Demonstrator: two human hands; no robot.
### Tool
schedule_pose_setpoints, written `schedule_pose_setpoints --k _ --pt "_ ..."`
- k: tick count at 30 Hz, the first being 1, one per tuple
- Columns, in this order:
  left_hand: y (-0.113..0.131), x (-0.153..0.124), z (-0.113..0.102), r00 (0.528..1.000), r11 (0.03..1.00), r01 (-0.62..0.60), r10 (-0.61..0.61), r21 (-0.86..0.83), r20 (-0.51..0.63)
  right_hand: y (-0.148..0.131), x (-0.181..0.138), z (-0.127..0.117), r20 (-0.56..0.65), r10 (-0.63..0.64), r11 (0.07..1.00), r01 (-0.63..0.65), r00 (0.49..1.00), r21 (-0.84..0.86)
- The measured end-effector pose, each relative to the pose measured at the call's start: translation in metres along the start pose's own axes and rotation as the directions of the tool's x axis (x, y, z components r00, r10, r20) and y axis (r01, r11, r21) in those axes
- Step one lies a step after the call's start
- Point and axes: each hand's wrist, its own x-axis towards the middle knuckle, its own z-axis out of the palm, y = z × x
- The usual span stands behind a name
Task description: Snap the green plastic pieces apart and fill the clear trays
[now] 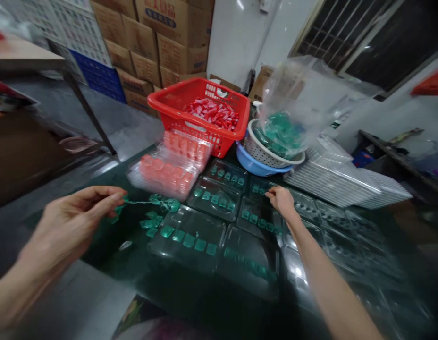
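At the left, my left hand point(77, 217) is closed in a pinch on translucent green plastic pieces point(115, 215). A thin green strand stretches from them toward a small pile of loose green pieces point(153, 219) on the dark table. My right hand point(282, 200) reaches over a clear tray point(256, 197) in the back row, its fingertips pressed together beside small green pieces point(255, 188). Whatever those fingertips hold is hidden. Nearer trays, such as the clear tray point(180, 217) in front, carry rows of green pieces point(189, 241).
Behind the trays stand a red basket point(197, 127) of red-and-pink pieces and a grey colander point(265, 153) in a blue basin point(252, 165), with a plastic bag of green pieces. Stacked trays with pink pieces point(165, 172) lie left; clear tray stacks point(339, 182) stand right.
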Motion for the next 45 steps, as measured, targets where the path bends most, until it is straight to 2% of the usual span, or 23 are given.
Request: schedule_pose_setpoints --k 2,5,7,8,11,13,14,16,19,22,25,27,29,31,33,35,38,40,42,44,45 --pt "-0.003 -0.004 -0.004 0.999 0.999 -0.038 0.038 0.005 0.021 0.001 -0.001 -0.005 0.038 -0.021 1.000 0.022 0.999 -0.015" --pt "-0.014 -0.007 -0.012 0.979 0.979 -0.201 0.201 0.046 -0.013 0.012 0.002 -0.012 0.095 -0.063 0.998 0.064 0.993 -0.006" --pt "-0.024 -0.009 -0.015 0.944 0.936 -0.328 0.327 0.123 0.034 0.014 0.000 -0.018 0.092 -0.068 0.998 0.069 0.993 -0.010" --pt "-0.028 -0.010 -0.016 0.920 0.907 -0.391 0.382 0.160 0.082 0.009 -0.004 -0.021 0.050 -0.055 0.998 0.056 0.997 -0.021" --pt "-0.034 -0.015 -0.009 0.825 0.820 -0.540 0.471 0.189 0.312 -0.035 -0.032 -0.033 -0.143 -0.090 0.995 0.095 0.986 0.026" --pt "-0.036 -0.018 -0.001 0.773 0.805 -0.571 0.463 0.159 0.435 -0.086 -0.058 -0.038 -0.186 -0.260 0.938 0.293 0.948 0.183" --pt "-0.036 -0.019 0.003 0.758 0.806 -0.573 0.455 0.146 0.467 -0.114 -0.072 -0.040 -0.183 -0.354 0.876 0.394 0.917 0.277" --pt "-0.036 -0.020 0.007 0.776 0.821 -0.552 0.441 0.146 0.451 -0.165 -0.094 -0.042 -0.142 -0.509 0.748 0.517 0.849 0.415" --pt "-0.034 -0.019 0.004 0.868 0.903 -0.417 0.361 0.106 0.342 -0.220 -0.115 -0.039 -0.095 -0.624 0.603 0.555 0.776 0.574" --pt "-0.031 -0.018 -0.002 0.935 0.985 -0.136 0.164 -0.109 0.313 -0.252 -0.123 -0.030 -0.076 -0.636 0.497 0.483 0.768 0.721" --pt "-0.032 -0.017 -0.004 0.958 0.952 0.055 0.034 -0.301 0.284 -0.273 -0.127 -0.021 -0.052 -0.622 0.403 0.376 0.781 0.835" --pt "-0.033 -0.017 -0.003 0.963 0.914 0.098 0.012 -0.393 0.268 -0.283 -0.128 -0.019 -0.062 -0.598 0.357 0.334 0.799 0.872" --pt "-0.033 -0.018 -0.002 0.950 0.856 0.166 -0.005 -0.489 0.313 -0.289 -0.129 -0.020 -0.097 -0.552 0.338 0.329 0.828 0.882" --pt "-0.030 -0.021 -0.001 0.912 0.794 0.262 -0.019 -0.549 0.409 -0.291 -0.130 -0.023 -0.140 -0.527 0.337 0.357 0.838 0.871" --pt "-0.027 -0.024 -0.001 0.876 0.765 0.321 -0.017 -0.559 0.481 -0.290 -0.129 -0.029 -0.174 -0.538 0.354 0.408 0.825 0.842" --pt "-0.025 -0.027 0.001 0.871 0.756 0.325 -0.006 -0.568 0.491 -0.289 -0.129 -0.034 -0.186 -0.554 0.386 0.448 0.812 0.806" --pt "-0.023 -0.029 0.003 0.904 0.762 0.280 -0.005 -0.584 0.428 -0.288 -0.129 -0.038 -0.165 -0.581 0.420 0.468 0.797 0.778" --pt "-0.021 -0.029 0.001 0.931 0.822 0.209 -0.002 -0.530 0.364 -0.288 -0.128 -0.038 -0.152 -0.597 0.422 0.470 0.787 0.775" --pt "-0.019 -0.027 -0.004 0.967 0.906 0.075 0.036 -0.418 0.253 -0.290 -0.128 -0.036 -0.150 -0.597 0.428 0.471 0.788 0.772" --pt "-0.018 -0.023 -0.014 0.994 0.950 -0.079 0.099 -0.303 0.053 -0.292 -0.127 -0.032 -0.151 -0.596 0.440 0.478 0.789 0.761" --pt "-0.018 -0.021 -0.019 0.993 0.954 -0.117 0.111 -0.277 -0.036 -0.293 -0.126 -0.030 -0.149 -0.602 0.446 0.485 0.784 0.752"
